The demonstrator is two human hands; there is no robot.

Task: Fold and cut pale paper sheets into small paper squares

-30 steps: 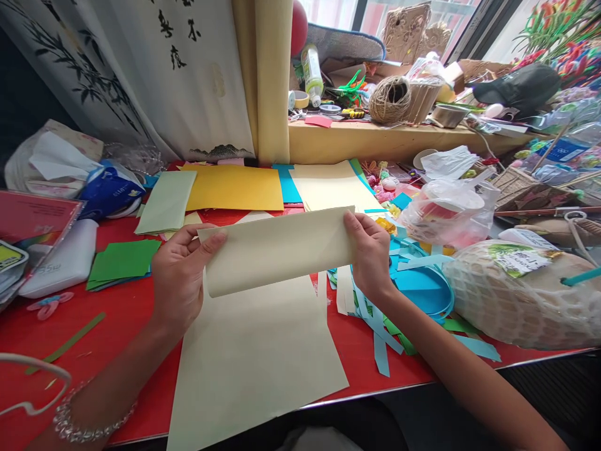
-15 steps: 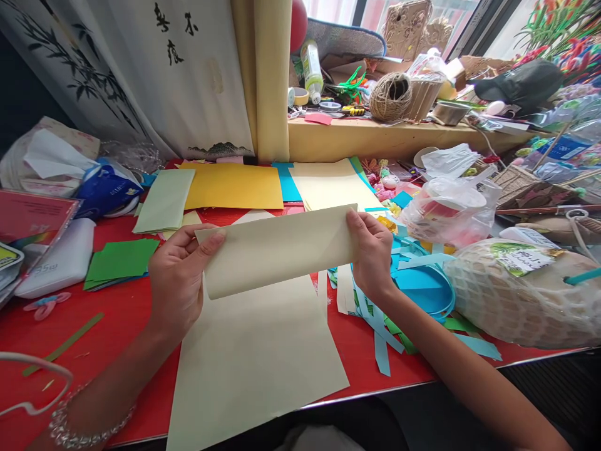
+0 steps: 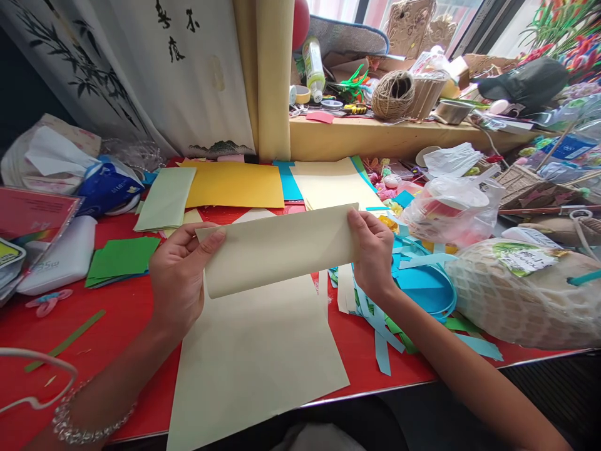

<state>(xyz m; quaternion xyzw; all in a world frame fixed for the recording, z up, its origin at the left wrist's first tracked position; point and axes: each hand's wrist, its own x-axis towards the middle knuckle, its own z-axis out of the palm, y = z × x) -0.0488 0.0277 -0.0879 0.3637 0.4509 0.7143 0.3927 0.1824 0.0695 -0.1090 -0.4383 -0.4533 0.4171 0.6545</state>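
A pale green sheet of paper (image 3: 263, 351) hangs down toward me, its lower part over the table's front edge. Its top is folded over into a wide flap (image 3: 282, 250), tilted up slightly to the right. At the flap's left end my left hand (image 3: 185, 269) pinches the paper, thumb on the near face. My right hand (image 3: 373, 254) grips the right end, also thumb in front. Fingertips behind the paper are hidden on both sides. A beaded bracelet (image 3: 89, 423) circles my left wrist.
Yellow paper (image 3: 235, 186), cream paper (image 3: 328, 183) and green squares (image 3: 123, 257) lie on the red table (image 3: 126, 326). Blue strips (image 3: 381, 351) and a blue paper piece (image 3: 425, 288) are by my right arm. A net-wrapped bundle (image 3: 521, 307) stands at right, below a crowded sill (image 3: 347, 134).
The view has shifted very slightly. Both hands and the folded paper stay almost where they were.
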